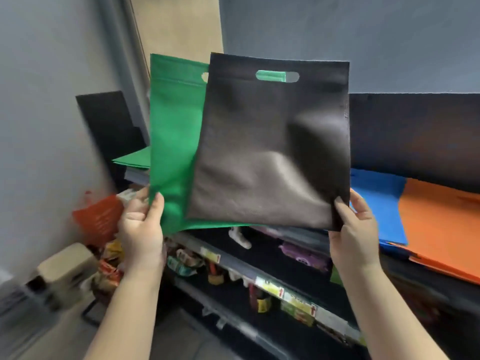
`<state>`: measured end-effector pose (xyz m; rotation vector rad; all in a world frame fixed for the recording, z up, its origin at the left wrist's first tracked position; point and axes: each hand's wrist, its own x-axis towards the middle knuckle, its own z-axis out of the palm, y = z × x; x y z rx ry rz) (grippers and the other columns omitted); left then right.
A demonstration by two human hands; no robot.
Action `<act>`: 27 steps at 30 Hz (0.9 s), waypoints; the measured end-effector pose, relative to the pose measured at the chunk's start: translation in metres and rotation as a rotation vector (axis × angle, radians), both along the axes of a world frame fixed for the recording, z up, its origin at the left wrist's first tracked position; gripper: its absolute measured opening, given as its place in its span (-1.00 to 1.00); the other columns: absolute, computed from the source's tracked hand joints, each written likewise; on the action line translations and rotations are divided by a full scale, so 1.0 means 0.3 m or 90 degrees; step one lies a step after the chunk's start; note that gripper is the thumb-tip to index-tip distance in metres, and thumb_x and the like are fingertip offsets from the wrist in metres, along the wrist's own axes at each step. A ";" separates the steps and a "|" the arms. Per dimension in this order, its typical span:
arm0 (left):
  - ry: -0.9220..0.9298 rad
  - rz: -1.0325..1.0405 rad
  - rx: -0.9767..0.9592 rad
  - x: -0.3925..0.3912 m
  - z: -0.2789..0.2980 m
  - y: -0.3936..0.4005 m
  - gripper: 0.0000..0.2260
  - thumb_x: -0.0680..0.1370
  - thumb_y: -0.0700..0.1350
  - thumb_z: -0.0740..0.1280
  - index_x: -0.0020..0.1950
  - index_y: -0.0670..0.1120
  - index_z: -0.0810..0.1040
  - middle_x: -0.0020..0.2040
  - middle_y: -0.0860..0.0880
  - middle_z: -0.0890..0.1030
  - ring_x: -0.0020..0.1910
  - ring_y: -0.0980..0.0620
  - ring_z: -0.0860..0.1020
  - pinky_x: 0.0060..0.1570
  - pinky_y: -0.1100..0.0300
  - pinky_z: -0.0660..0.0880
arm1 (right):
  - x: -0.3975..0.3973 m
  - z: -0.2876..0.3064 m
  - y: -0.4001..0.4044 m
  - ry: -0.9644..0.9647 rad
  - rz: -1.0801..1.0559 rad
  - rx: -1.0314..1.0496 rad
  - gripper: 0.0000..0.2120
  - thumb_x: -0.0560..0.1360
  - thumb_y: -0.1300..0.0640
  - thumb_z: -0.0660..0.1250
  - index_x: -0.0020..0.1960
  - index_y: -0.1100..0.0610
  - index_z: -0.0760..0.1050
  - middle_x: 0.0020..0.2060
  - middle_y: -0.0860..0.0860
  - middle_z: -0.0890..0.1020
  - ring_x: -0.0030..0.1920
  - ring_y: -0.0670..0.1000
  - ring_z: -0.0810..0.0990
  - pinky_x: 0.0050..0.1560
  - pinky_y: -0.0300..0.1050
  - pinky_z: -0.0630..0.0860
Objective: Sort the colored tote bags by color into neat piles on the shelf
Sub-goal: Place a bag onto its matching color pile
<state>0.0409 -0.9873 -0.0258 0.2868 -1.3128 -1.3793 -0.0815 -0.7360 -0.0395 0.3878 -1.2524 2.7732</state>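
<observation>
I hold two flat tote bags upright in front of the shelf. My left hand [141, 224] pinches the lower left corner of a green bag [174, 136]. My right hand [354, 229] pinches the lower right corner of a black bag [270, 152], which overlaps the green one. Green shows through the black bag's handle slot. On the shelf behind lie a green pile [132, 159] at the left, a blue pile [376, 201] and an orange pile [439, 224] at the right.
Lower shelves [259, 276] with price tags and packaged goods run below the bags. A beige stool [65, 268] and an orange packet [100, 219] sit at lower left. A grey wall stands at the left, and a dark panel [415, 131] backs the shelf.
</observation>
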 end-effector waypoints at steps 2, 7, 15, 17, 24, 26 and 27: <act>0.017 0.045 0.015 0.055 0.000 -0.058 -0.74 0.56 -0.35 0.24 -0.06 0.02 0.52 -0.29 0.30 0.64 -0.26 0.36 0.58 -0.21 0.48 0.48 | -0.008 0.000 -0.096 -0.003 0.049 0.001 -0.71 0.58 0.37 0.15 -0.05 0.07 0.58 -0.22 -0.07 0.69 -0.20 -0.15 0.64 -0.21 -0.33 0.54; 0.024 0.121 0.071 0.161 -0.009 -0.261 -0.78 0.56 -0.32 0.27 -0.05 0.01 0.54 -0.25 0.22 0.67 -0.24 0.28 0.61 -0.13 0.35 0.56 | 0.002 -0.017 -0.355 -0.008 0.144 0.014 -0.73 0.57 0.35 0.16 -0.04 0.06 0.57 -0.25 -0.05 0.65 -0.30 -0.13 0.60 -0.31 -0.31 0.54; 0.013 0.142 0.090 0.234 -0.021 -0.669 -0.71 0.56 -0.28 0.29 -0.17 0.08 0.65 -0.20 0.17 0.69 -0.20 0.21 0.65 -0.20 0.33 0.58 | 0.046 -0.047 -0.778 -0.028 0.166 -0.016 -0.74 0.56 0.36 0.17 -0.01 0.09 0.56 -0.16 0.02 0.65 -0.17 -0.06 0.61 -0.17 -0.27 0.53; 0.001 0.131 0.084 0.237 -0.018 -0.783 -0.66 0.56 -0.27 0.30 -0.19 0.16 0.67 -0.19 0.18 0.69 -0.18 0.21 0.65 -0.18 0.31 0.59 | 0.057 -0.047 -0.894 -0.030 0.158 -0.028 -0.74 0.56 0.38 0.16 0.01 0.11 0.54 -0.16 0.00 0.66 -0.14 -0.07 0.62 -0.10 -0.27 0.54; -0.031 0.097 0.099 0.220 -0.038 -1.126 -0.66 0.56 -0.23 0.31 -0.17 0.22 0.67 -0.13 0.15 0.69 -0.10 0.15 0.66 0.01 0.07 0.60 | 0.055 -0.060 -1.199 -0.059 0.109 -0.012 -0.74 0.57 0.37 0.15 -0.01 0.09 0.54 -0.14 -0.01 0.65 -0.11 -0.06 0.60 -0.10 -0.24 0.55; -0.031 0.073 0.110 0.183 -0.049 -1.198 -0.68 0.56 -0.23 0.31 -0.16 0.19 0.68 -0.11 0.12 0.70 -0.08 0.11 0.66 0.01 0.10 0.60 | 0.033 -0.060 -1.254 -0.063 0.087 -0.010 -0.74 0.57 0.37 0.15 -0.01 0.09 0.55 -0.14 -0.01 0.66 -0.11 -0.06 0.61 -0.10 -0.26 0.55; -0.035 0.062 0.112 0.160 -0.054 -1.230 -0.69 0.56 -0.23 0.30 -0.15 0.18 0.68 -0.10 0.11 0.70 -0.07 0.10 0.66 0.00 0.10 0.60 | 0.018 -0.061 -1.279 -0.064 0.074 -0.010 -0.74 0.57 0.37 0.16 -0.01 0.09 0.56 -0.15 -0.02 0.67 -0.11 -0.07 0.62 -0.10 -0.26 0.56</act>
